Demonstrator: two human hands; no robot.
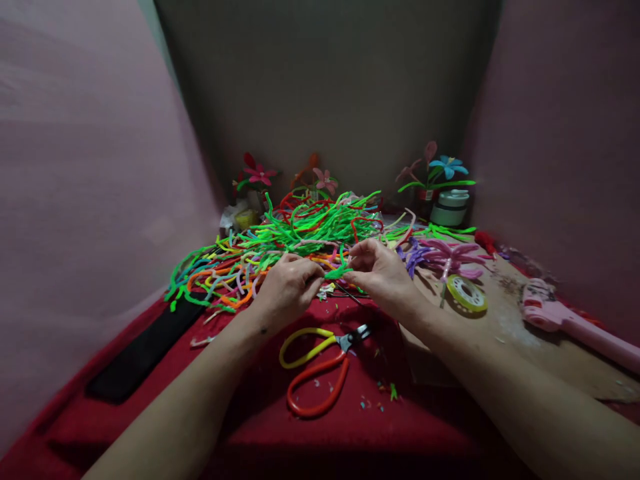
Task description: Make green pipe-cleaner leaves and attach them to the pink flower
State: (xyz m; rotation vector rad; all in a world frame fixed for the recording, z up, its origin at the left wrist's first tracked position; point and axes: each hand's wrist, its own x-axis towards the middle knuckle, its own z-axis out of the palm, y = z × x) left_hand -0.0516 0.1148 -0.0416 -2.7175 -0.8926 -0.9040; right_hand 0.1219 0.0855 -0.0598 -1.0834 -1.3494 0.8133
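Observation:
Between my two hands is a short green pipe cleaner piece [338, 273], looking bent or twisted. My left hand [290, 283] pinches its left end, and my right hand [379, 268] pinches its right end with thumb and fingers. A thin dark stem or wire [351, 294] slants down below the green piece; whether it is joined to it I cannot tell. Just beyond my hands lies a big heap of pipe cleaners [320, 223], mostly green. Pliers [345, 343] with one yellow and one red handle lie on the cloth below my hands.
A red cloth [250, 413] covers the table. At right are a yellow tape roll [467, 294], a pink pipe cleaner flower [453, 257] and a pink tool [565, 317] on a board. A black flat case [145, 350] lies left. Pipe cleaner flowers [449, 166] and a lidded jar [449, 208] stand behind.

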